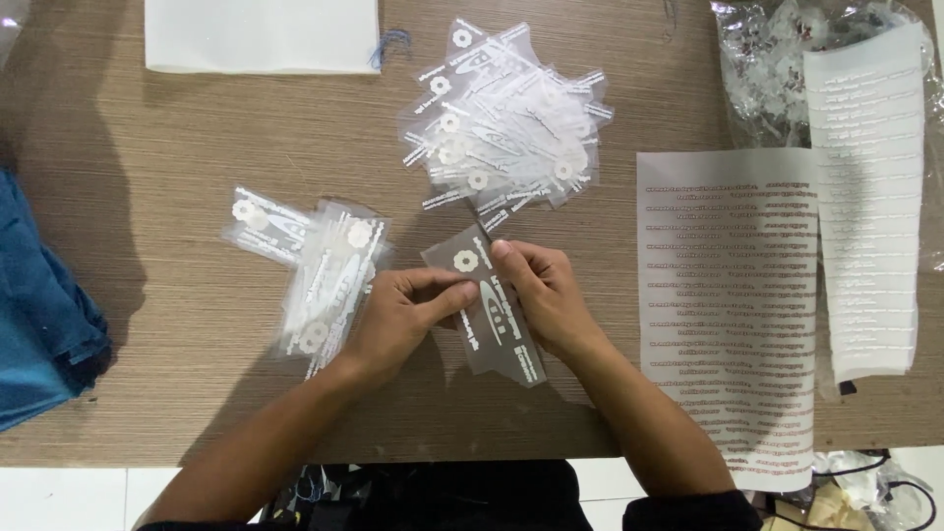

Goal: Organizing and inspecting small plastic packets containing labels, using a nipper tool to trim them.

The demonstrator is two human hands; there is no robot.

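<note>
A wood-grain desk [177, 167] fills the frame. At its centre lies a small clear plastic bag [487, 305] with white print and a white flower-shaped sticker, pinched between both hands: the left hand [398, 315] grips its left edge, the right hand [546, 295] presses its upper right side. Just left of the left hand sits a small stack of similar bags [320, 265]; above, a larger heap of bags [506, 118]. Printed sheets [728, 295] lie at right, blue cloth [39, 315] at far left.
</note>
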